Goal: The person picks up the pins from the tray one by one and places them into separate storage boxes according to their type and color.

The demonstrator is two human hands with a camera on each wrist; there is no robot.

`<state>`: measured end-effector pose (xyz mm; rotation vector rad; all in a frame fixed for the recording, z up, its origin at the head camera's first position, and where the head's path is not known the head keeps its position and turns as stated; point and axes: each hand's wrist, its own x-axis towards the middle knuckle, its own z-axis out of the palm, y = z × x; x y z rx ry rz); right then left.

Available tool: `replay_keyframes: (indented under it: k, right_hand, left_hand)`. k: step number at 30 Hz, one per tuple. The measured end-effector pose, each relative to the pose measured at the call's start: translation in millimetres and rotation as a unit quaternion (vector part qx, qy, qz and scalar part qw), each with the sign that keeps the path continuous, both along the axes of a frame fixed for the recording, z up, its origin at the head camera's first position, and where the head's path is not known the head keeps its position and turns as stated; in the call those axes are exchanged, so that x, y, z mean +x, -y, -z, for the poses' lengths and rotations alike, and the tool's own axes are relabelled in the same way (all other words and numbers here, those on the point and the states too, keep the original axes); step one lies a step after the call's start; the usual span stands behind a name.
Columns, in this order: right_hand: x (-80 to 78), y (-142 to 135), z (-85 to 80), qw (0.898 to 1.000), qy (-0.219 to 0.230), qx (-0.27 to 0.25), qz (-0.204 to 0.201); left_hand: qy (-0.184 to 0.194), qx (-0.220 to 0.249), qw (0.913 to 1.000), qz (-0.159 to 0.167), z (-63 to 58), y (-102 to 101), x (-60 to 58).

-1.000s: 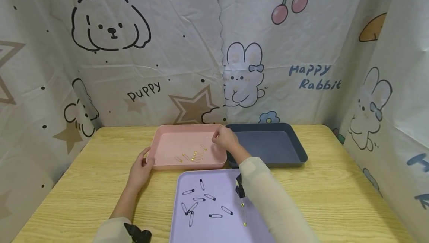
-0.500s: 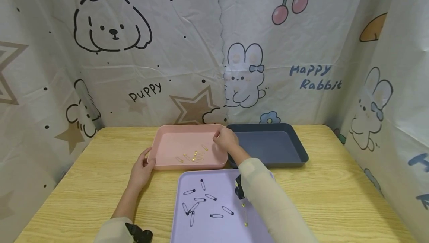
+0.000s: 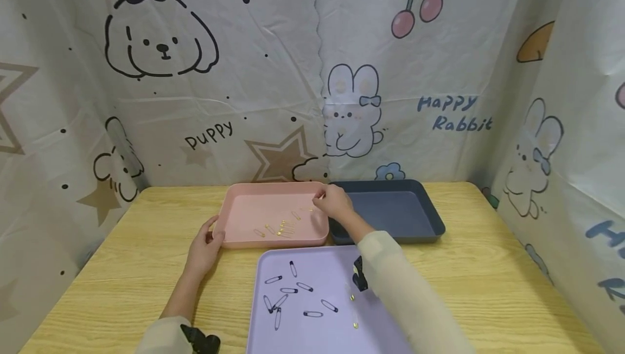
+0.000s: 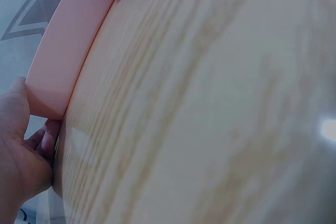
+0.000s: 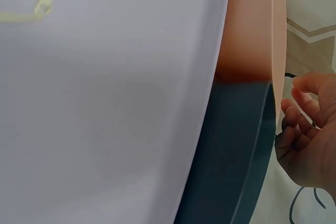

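A gold safety pin (image 3: 311, 210) is now shown in the right part of the pink tray (image 3: 259, 205), just below the fingertips of the right hand (image 3: 337, 202); in the earlier head views it could not be made out there, and the hand has been shifted slightly to the right. By that, the pin is judged to be laid down, one more beside the gold pins (image 3: 285, 227) grouped toward the near side. The right hand's grip looks released: its fingers are loosely bent, and nothing is seen between them. The tray's near left corner is gripped by the left hand (image 3: 202, 248). On the lavender tray (image 3: 317, 338), two gold pins are seen near the right sleeve (image 3: 407, 289), apart from the scattered black pins (image 3: 312, 314), so the sorting by colour is judged unfinished. The dark tray (image 3: 386, 213) is placed just beside the pink one. Part of the lavender tray is hidden by the sleeve, and its near edge is cut off. The grouped gold pins are too small to be counted, and the pink tray's inside is not shown by either wrist view.
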<state>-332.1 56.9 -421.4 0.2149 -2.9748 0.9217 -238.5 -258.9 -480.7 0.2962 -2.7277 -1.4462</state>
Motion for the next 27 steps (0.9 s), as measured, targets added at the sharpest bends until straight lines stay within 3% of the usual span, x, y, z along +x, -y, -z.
replay_keyframes:
  k: [11, 27]
  right_hand:
    - [14.0, -21, -3.9, 1.000, -0.006, 0.012, -0.013]
    - [51.1, -50, -8.7, 0.998, -0.017, 0.007, -0.067]
  left_hand:
    - [0.001, -0.001, 1.0000, 0.003, -4.0, -2, 2.5]
    - [0.000, 0.000, 0.9999, 0.011, -4.9, -2, 2.6]
